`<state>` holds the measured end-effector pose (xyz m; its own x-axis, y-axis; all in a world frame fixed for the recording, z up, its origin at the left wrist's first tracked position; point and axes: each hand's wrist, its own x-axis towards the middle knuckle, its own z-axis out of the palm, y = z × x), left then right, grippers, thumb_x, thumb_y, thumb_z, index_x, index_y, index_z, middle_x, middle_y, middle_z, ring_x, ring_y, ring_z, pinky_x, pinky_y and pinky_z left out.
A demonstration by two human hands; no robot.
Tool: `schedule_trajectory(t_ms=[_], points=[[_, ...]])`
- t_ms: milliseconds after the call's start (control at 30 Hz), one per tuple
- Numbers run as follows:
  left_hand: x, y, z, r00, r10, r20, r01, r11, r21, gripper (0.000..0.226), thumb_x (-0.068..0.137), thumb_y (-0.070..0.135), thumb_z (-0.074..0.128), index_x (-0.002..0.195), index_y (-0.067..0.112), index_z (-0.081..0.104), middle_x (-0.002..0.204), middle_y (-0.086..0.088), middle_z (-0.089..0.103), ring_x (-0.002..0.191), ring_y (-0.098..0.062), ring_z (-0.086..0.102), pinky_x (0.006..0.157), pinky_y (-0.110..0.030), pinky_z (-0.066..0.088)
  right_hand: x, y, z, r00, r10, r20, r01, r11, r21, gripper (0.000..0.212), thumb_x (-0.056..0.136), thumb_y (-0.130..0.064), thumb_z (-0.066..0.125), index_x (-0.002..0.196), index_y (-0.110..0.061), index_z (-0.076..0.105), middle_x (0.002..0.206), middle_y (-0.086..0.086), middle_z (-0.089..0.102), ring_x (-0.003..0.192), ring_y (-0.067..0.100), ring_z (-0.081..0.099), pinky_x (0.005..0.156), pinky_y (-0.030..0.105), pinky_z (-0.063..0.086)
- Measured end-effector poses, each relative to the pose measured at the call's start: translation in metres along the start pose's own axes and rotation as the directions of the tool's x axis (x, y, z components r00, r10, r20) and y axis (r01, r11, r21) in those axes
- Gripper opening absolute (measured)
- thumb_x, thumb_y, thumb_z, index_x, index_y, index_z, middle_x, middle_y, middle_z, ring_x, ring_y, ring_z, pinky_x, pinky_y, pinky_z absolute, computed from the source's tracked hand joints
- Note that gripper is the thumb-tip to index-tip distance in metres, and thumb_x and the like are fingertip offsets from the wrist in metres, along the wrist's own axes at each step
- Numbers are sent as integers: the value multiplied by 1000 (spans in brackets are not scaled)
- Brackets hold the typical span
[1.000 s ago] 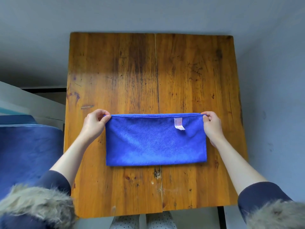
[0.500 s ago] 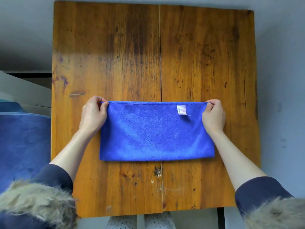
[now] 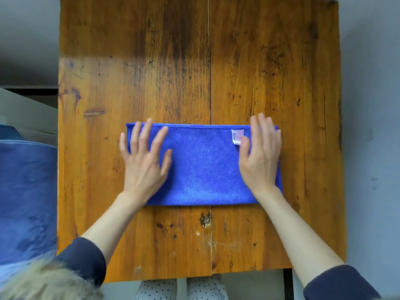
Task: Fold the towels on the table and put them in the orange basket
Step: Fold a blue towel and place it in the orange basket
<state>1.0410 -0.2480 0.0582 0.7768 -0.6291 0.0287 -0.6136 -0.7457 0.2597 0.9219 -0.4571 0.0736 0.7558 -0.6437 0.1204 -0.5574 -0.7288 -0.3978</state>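
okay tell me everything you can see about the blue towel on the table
The blue towel looks like soft microfiber with a stitched hem along its far edge and a small white label near its far right corner. It lies flat as a wide folded rectangle across the seam of the wooden table, nearer the person. The left hand and right hand rest on its two ends with fingers straight.

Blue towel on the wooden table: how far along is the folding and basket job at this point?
Done: the blue towel lies folded into a long strip on the table. In hand: left hand and right hand rest flat on its ends. Left: further folds and the basket, which is not in view.
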Motion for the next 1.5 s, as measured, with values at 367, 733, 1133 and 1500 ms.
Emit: schedule_trajectory(t_ms=[367, 733, 1133, 1500], points=[[-3, 0, 35, 987, 70, 146, -97, 978, 184, 59, 92, 54, 27, 147, 30, 25, 156, -9, 17, 144, -33, 13, 110, -64, 4, -24, 17, 40, 963, -94, 252, 167, 943, -286, 70, 89, -63, 30, 148, -26, 24, 157, 8, 15, 145, 28, 11, 112, 56, -2], [-25, -20, -6, 946, -315, -70, 294, 930, -221, 37, 89, 9, 54, 126, 4, 52, 131, -21, 46, 120, -39, 43, 96, -49, 34, -48, -32, 28, 966, -177, 191, 209, 963, -169, 61, 91, -48, 40, 144, -19, 34, 155, 11, 20, 144, 27, 10, 111, 63, 4], [-27, -30, -14, 765, -619, 179, 645, 735, -211, 30, 89, 33, 58, 107, 9, 59, 117, -14, 47, 114, -34, 38, 93, -44, 34, -74, -73, 65, 895, -276, 350, 364, 905, -219, 58, 91, -50, 36, 143, -26, 36, 152, 7, 29, 141, 29, 25, 111, 61, 14], [11, -56, -37, 814, -550, 183, 564, 678, -471, 21, 89, 25, 60, 102, 9, 57, 84, 2, 59, 88, -24, 57, 73, -28, 38, -52, -100, 77, 916, -192, 353, 291, 923, -253, 59, 91, -50, 32, 145, -25, 32, 155, 7, 24, 143, 29, 20, 110, 63, 10]])
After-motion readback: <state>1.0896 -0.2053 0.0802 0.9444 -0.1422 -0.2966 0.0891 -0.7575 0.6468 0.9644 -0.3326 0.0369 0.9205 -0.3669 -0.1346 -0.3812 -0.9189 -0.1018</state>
